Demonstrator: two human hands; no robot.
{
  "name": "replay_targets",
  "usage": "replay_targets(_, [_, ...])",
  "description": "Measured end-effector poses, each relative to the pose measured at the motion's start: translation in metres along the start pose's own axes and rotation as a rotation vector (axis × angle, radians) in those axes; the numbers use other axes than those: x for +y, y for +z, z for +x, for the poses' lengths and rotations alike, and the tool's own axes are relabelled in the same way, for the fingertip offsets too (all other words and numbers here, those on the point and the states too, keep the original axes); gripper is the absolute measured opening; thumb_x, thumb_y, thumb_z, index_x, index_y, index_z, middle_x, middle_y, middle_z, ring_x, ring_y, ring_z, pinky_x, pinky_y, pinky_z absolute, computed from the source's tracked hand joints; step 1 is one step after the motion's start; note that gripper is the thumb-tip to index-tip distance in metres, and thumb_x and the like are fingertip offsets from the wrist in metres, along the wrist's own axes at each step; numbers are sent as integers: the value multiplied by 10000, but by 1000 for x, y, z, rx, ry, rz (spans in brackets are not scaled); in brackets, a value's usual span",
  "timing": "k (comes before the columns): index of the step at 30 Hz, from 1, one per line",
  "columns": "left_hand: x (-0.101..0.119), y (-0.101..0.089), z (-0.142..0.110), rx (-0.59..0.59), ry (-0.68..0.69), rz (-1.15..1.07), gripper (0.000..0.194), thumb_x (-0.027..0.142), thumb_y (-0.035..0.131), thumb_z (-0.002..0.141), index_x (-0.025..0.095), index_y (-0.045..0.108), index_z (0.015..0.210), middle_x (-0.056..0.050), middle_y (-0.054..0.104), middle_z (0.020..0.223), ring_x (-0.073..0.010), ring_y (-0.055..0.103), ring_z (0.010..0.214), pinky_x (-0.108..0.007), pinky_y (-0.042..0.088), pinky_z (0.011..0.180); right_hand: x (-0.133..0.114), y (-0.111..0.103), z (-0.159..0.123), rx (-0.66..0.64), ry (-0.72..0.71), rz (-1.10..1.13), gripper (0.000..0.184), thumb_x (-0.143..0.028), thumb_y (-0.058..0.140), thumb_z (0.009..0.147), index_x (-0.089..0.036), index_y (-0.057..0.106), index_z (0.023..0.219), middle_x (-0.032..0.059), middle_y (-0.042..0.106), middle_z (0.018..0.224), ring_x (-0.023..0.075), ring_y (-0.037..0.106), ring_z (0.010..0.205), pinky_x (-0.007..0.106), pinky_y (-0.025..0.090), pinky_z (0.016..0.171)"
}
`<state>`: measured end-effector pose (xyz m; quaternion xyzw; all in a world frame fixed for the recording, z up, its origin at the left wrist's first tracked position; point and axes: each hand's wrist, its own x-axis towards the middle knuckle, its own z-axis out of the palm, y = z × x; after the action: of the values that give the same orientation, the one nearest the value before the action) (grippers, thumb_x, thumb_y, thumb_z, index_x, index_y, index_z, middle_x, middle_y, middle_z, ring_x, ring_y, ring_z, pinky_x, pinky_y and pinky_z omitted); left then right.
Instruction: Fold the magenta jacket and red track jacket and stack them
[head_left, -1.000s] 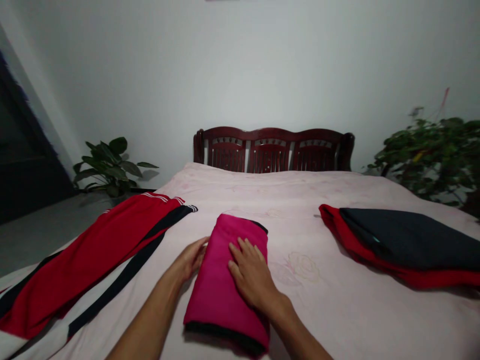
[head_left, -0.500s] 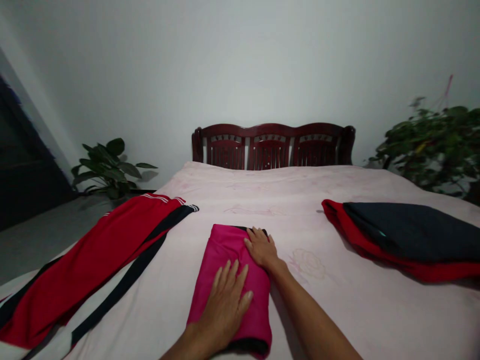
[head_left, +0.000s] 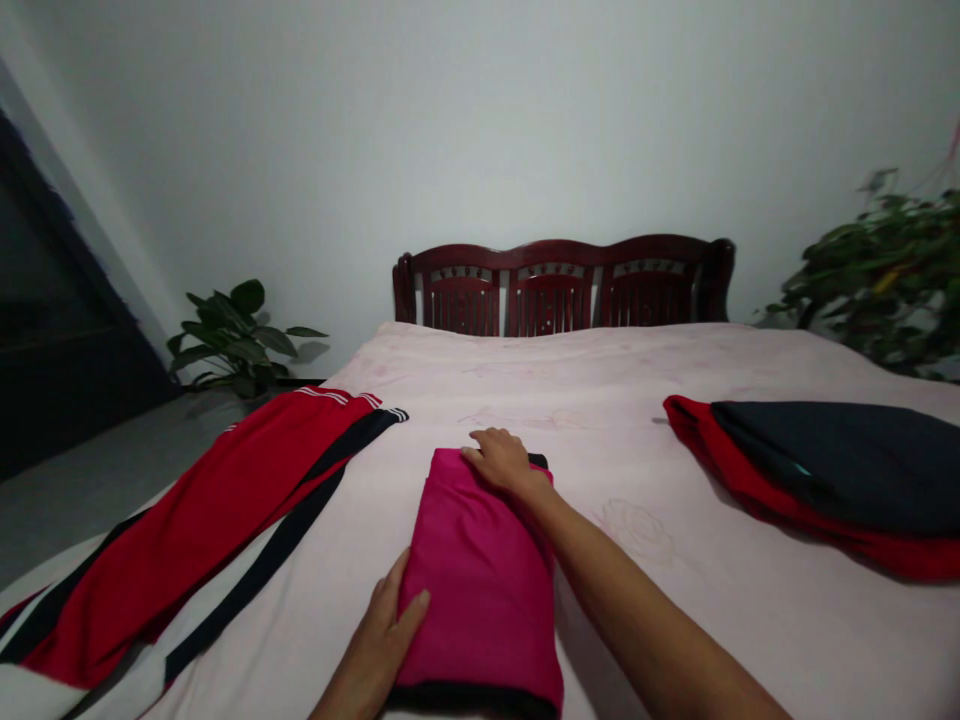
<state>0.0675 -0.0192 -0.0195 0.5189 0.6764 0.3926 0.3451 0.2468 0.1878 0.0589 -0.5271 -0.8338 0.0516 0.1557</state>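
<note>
A folded magenta garment with a black edge lies on the pink bed sheet in front of me. My left hand grips its near left edge, thumb on top and fingers under the fold. My right hand reaches across to the far end, fingers curled over that edge.
A red garment with black and white stripes lies spread out on the left. A folded black garment on a red one sits at the right. Behind stand a dark wooden headboard and potted plants at left and right.
My left hand slid from the top of the magenta garment to its near left edge. My right hand moved from the middle to the far end.
</note>
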Motion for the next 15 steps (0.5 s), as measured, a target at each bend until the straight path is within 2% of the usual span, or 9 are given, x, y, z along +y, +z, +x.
replay_targets(2, [7, 3, -2, 31, 51, 8, 641, 430, 470, 926, 145, 388, 1494, -144, 488, 1504, -257, 442, 1410, -439, 339, 1192, -10, 6, 7, -18, -16, 0, 533, -572, 407, 962, -194, 676, 1224, 136, 683, 1223, 268, 591, 1134, 367, 421, 933])
replay_targets(5, [22, -1, 1, 76, 163, 40, 599, 412, 450, 938, 172, 412, 1486, -125, 512, 1469, -245, 462, 1388, -432, 359, 1180, -10, 8, 9, -20, 5, -2, 504, -553, 372, 985, -205, 733, 1035, 116, 727, 1080, 238, 641, 1012, 328, 437, 854])
replay_targets(8, [32, -7, 10, 62, 272, 82, 535, 381, 431, 952, 234, 456, 1466, -93, 570, 1368, -222, 533, 1308, -413, 408, 1142, 9, -3, 7, 39, 92, -9, 556, -506, 226, 1030, -230, 707, 1067, 94, 721, 1100, 213, 641, 1015, 304, 428, 833])
replay_targets(10, [30, -8, 16, 25, 317, 136, 511, 339, 412, 952, 258, 483, 1451, -79, 599, 1278, -204, 583, 1233, -389, 435, 1113, 28, -11, 7, 72, 175, -23, 594, -490, 165, 1036, -226, 693, 1096, 105, 713, 1119, 220, 635, 1039, 309, 424, 833])
replay_targets(13, [21, -6, 23, -39, 285, 241, 524, 283, 384, 939, 250, 494, 1450, -78, 626, 1171, -189, 639, 1129, -339, 482, 1048, 53, -14, 8, 54, 285, -39, 529, -462, 250, 1026, -205, 712, 1046, 128, 720, 1095, 241, 651, 1013, 324, 432, 808])
replay_targets(15, [19, -9, 25, -91, 242, 319, 536, 278, 378, 937, 257, 482, 1463, -76, 644, 1162, -188, 662, 1085, -313, 514, 988, 61, -10, 9, 11, 326, -34, 453, -438, 349, 1001, -196, 731, 985, 132, 734, 1057, 248, 666, 977, 329, 439, 792])
